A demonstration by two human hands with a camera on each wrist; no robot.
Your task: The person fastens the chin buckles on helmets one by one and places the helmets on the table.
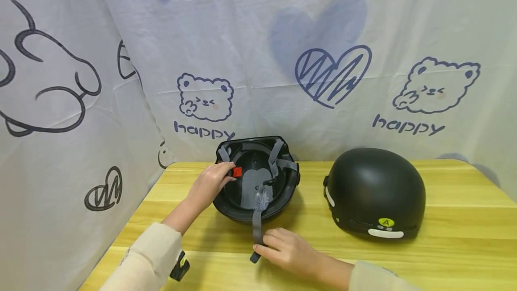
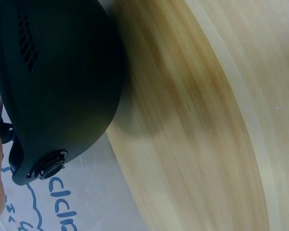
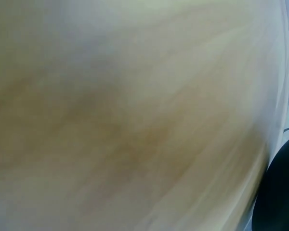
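Note:
An upturned black helmet [image 1: 222, 201] lies on the table in the head view, its padded inside and grey straps facing up. At its left rim my left hand [image 1: 208, 183] pinches a red buckle piece [image 1: 237, 172] between thumb and fingers. The grey chin strap [image 1: 257, 226] runs out over the front rim, and my right hand [image 1: 288, 250] pinches it near its dark end [image 1: 255, 257]. In the left wrist view the helmet's outer shell [image 2: 72, 86] fills the upper left, with part of my left hand at the edge. The right wrist view does not show my right hand.
A second black helmet [image 1: 375, 187] with a yellow "A" sticker stands dome-up on the right. By the left sleeve lies a small black object [image 1: 180, 267] with a yellow mark. A printed white cloth [image 1: 258, 57] hangs behind the wooden table [image 1: 315, 219].

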